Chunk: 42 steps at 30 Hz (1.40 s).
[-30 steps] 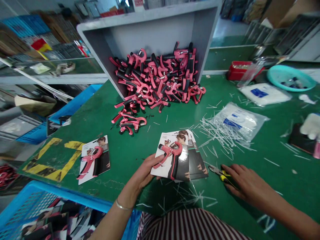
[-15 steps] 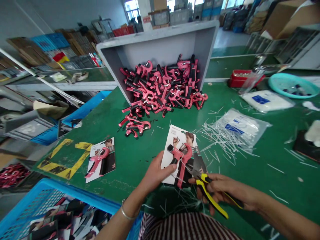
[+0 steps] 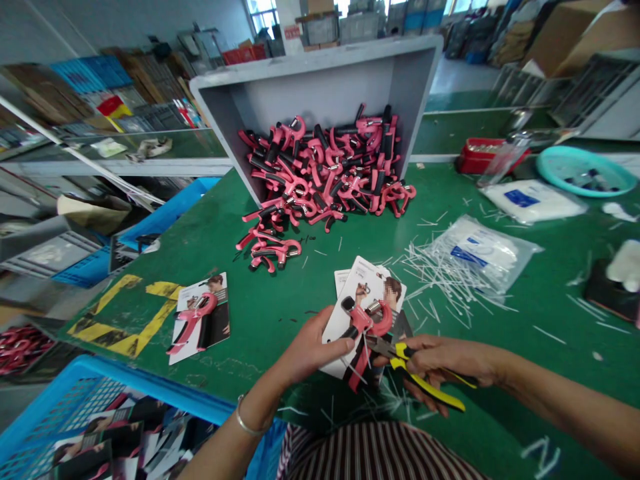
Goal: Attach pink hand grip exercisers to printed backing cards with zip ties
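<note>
Green bench (image 3: pixel 210 247) in a crowded stockroom, seen looking down from the worker's head. Right up close there's a striped shirt (image 3: pixel 370 453) along the bottom edge. Just above it, the left hand (image 3: pixel 320 343) has a firm grip on a printed card (image 3: pixel 363 293) with a pink hand exerciser (image 3: pixel 367 320) mounted on it, and there's a thin metal bangle (image 3: pixel 247 420) on that wrist. The right hand (image 3: pixel 445 360) is closed around yellow-and-black side cutters (image 3: pixel 425 385), with the metal tip right by the exerciser, though I can't tell how far the jaws are open. A second card (image 3: pixel 343 280) pokes out behind the first.

Down left sits a blue plastic crate (image 3: pixel 100 380) full of printed cards. On the bench past it, another carded exerciser (image 3: pixel 199 320) lies beside yellow-and-black floor tape (image 3: pixel 125 320). Over to the right, white plastic offcuts (image 3: pixel 450 273) are scattered against a clear bag (image 3: pixel 480 253). Further back, loose pink exercisers (image 3: pixel 320 167) are heaped in a grey bin (image 3: pixel 320 73), with a red box (image 3: pixel 490 157) and a teal basin (image 3: pixel 585 171) off to its right.
</note>
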Motion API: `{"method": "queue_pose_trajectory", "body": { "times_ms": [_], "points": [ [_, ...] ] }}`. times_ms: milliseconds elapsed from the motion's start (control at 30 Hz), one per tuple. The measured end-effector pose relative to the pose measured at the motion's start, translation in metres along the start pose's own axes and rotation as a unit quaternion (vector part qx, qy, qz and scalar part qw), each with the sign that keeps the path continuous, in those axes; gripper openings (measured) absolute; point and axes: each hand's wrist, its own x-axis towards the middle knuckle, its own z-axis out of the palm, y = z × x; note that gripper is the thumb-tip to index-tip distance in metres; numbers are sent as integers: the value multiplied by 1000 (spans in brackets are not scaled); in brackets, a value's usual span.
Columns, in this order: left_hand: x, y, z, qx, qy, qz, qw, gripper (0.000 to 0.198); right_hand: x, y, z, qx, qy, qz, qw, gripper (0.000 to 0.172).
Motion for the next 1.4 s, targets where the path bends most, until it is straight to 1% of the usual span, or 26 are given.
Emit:
{"method": "queue_pose_trajectory", "body": {
  "times_ms": [100, 233, 300, 367, 400, 433, 500, 567, 600, 633, 667, 700, 733, 767, 833, 900, 967, 1000, 1033, 1067, 1100, 1167, 1200, 1267, 1333, 1400],
  "points": [
    [0, 0, -2, 14, -12, -9, 1000, 53, 4, 0, -4, -44, 6, 5, 999, 41],
    [0, 5, -5, 61, -30, -13, 998, 40, 12, 7, -4, -112, 18, 10, 993, 31],
    [0, 9, -6, 86, -36, -6, 996, 38, 17, 13, -3, -152, 47, 6, 987, 31],
    [2, 11, -8, 100, -42, -4, 994, 39, 20, 19, 0, -218, 95, -7, 971, 32],
    [3, 11, -9, 100, -45, -4, 994, 40, 21, 20, 1, -271, 123, -24, 954, 31],
    [4, 11, -10, 95, -49, -5, 994, 40, 21, 21, 2, -336, 152, -48, 928, 29],
    [7, 9, -10, 73, -53, -11, 996, 41, 19, 20, 2, -478, 203, -107, 848, 23],
    [6, 6, -9, 50, -49, -20, 997, 39, 16, 19, 0, -583, 234, -146, 764, 15],
    [5, 4, -7, 45, -45, -25, 998, 38, 14, 18, -1, -616, 242, -152, 734, 12],
    [3, 4, -5, 46, -40, -29, 998, 36, 11, 16, -1, -638, 245, -152, 714, 10],
    [0, 4, -2, 50, -34, -32, 998, 36, 9, 15, -1, -651, 245, -150, 703, 9],
    [-2, 4, 1, 55, -27, -35, 998, 36, 6, 14, 0, -654, 245, -147, 701, 9],
    [-3, 5, 4, 55, -20, -37, 998, 36, 3, 12, 3, -644, 243, -143, 711, 9],
    [-3, 7, 6, 47, -10, -37, 998, 37, 1, 10, 8, -620, 237, -138, 735, 11],
    [4, 10, 9, 16, 41, -17, 999, 39, -2, 6, 22, -540, 197, -127, 809, 20],
    [17, 12, 7, -9, 159, 21, 987, 38, -1, 4, 38, -462, 135, -121, 868, 26],
    [32, 13, 1, -42, 292, 54, 954, 33, 1, 6, 45, -389, 108, -124, 906, 30],
    [37, 13, -2, -77, 330, 63, 939, 32, 3, 7, 44, -339, 117, -127, 925, 31],
    [39, 13, -5, -117, 342, 70, 930, 32, 5, 8, 40, -277, 134, -131, 943, 33],
    [39, 13, -7, -154, 331, 71, 928, 33, 6, 8, 33, -212, 147, -134, 957, 36],
    [37, 13, -7, -179, 305, 69, 933, 34, 7, 7, 24, -158, 153, -135, 966, 39],
    [29, 12, -5, -187, 245, 59, 949, 36, 7, 3, 8, -125, 136, -134, 974, 45],
    [24, 11, -3, -179, 221, 53, 957, 37, 6, -1, 2, -147, 119, -133, 973, 44],
    [16, 9, 2, -161, 199, 45, 966, 38, 6, -10, -4, -219, 91, -129, 963, 41],
    [12, 7, 5, -140, 199, 40, 969, 38, 7, -18, -3, -276, 71, -131, 950, 40],
    [11, 5, 7, -108, 201, 41, 973, 37, 9, -24, -1, -299, 58, -133, 943, 41]
  ]
}}
